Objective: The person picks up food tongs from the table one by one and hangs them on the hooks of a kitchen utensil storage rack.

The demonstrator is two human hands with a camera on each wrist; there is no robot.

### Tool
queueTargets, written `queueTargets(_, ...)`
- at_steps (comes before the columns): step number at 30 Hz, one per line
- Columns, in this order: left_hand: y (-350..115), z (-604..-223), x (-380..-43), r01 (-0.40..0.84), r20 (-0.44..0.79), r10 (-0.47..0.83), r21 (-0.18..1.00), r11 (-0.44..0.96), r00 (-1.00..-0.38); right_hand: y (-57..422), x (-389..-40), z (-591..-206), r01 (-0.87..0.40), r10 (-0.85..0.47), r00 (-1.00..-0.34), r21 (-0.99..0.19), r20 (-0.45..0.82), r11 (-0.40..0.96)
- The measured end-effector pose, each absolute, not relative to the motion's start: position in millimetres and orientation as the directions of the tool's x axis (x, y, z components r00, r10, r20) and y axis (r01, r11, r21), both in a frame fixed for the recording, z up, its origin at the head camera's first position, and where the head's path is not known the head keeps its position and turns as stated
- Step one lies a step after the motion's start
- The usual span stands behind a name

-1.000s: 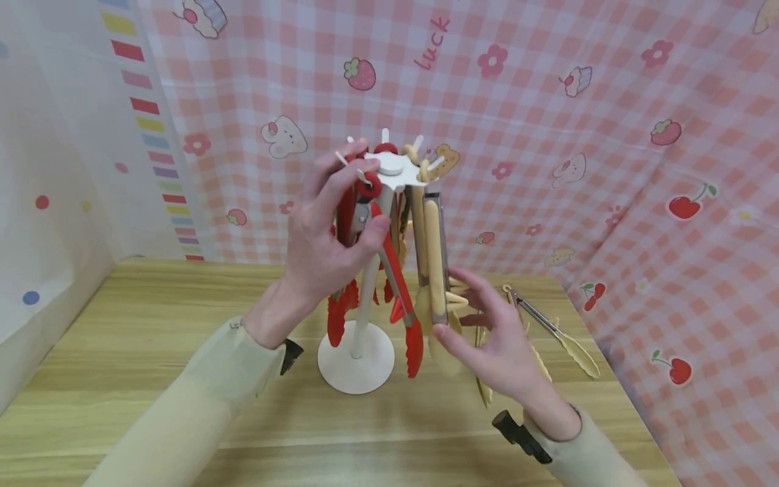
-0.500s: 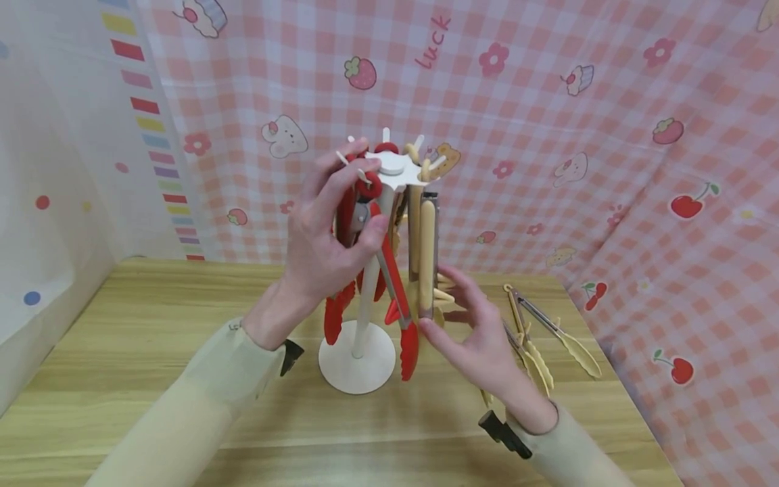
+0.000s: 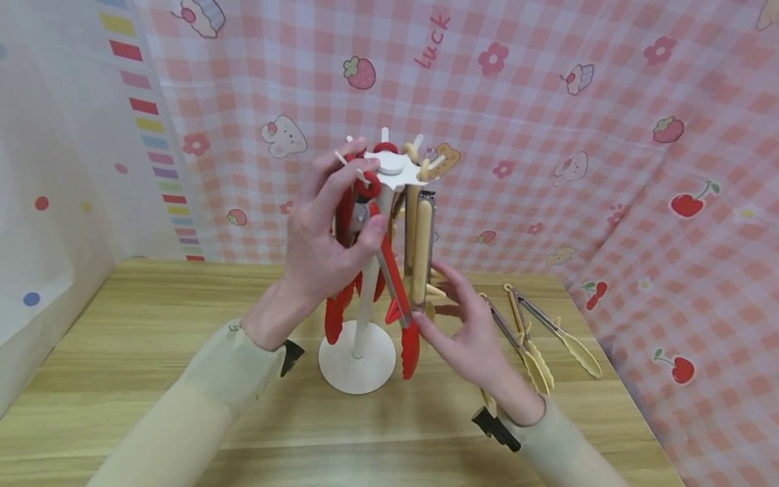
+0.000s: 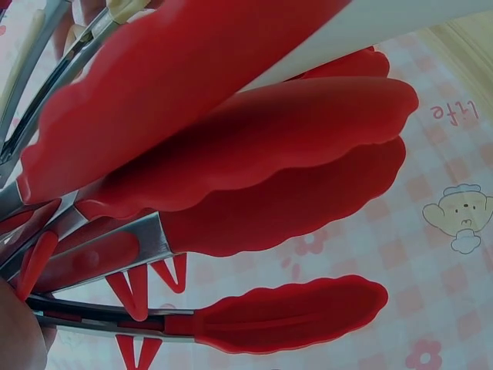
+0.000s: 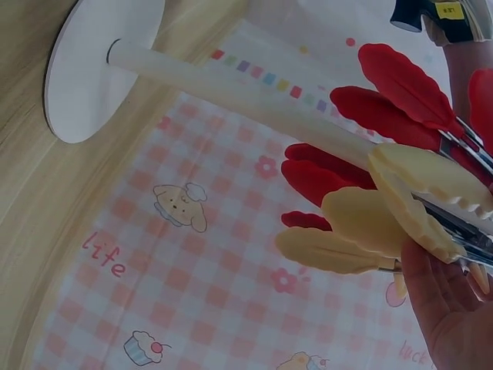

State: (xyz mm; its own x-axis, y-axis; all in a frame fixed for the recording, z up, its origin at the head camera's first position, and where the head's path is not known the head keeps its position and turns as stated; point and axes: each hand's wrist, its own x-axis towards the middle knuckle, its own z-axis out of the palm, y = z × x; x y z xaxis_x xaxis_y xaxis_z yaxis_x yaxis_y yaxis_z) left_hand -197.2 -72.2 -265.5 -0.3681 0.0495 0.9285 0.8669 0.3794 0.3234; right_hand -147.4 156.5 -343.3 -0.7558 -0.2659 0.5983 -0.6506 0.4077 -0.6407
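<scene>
A white stand (image 3: pixel 365 304) with a hooked top carries red tongs (image 3: pixel 395 277) and beige tongs. Grasping its top is my left hand (image 3: pixel 322 230), fingertips on the white plate and thumb against the red tongs. My right hand (image 3: pixel 465 325) pinches one pair of beige tongs (image 3: pixel 421 253) low on the handle. The ring of that pair is close to a right-hand hook; whether it sits fully on it I cannot tell. Red silicone heads (image 4: pixel 254 146) fill the left wrist view. The right wrist view has the held beige heads (image 5: pixel 431 173) beside my right fingers (image 5: pixel 424 285).
Several more beige tongs (image 3: pixel 572 348) lie on the wooden table (image 3: pixel 152 352) at right, partly behind my right forearm. A pink checked cloth (image 3: pixel 475 101) hangs behind and to the right. A white cloth (image 3: pixel 55 169) stands at left.
My right hand has moved left, swinging the lower end of the beige tongs toward the pole and the red tongs. More of the table tongs show now. My left hand stays in place.
</scene>
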Motion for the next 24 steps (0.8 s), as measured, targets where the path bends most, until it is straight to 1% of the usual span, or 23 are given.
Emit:
queueTargets(13,-71.5,-265.5,-197.4,0.866,0.932,0.039,0.319,0.385,-0.361,156.8,-147.2,-338.1,-0.653,-0.293,-0.755,-0.632,0.586,0.418)
queueTargets(24,-72.0,-265.5,-198.1,0.867,0.932,0.042,0.317,0.384,-0.359,154.8,-147.9,-340.3,-0.65,-0.284,-0.756,-0.632,0.589,0.422)
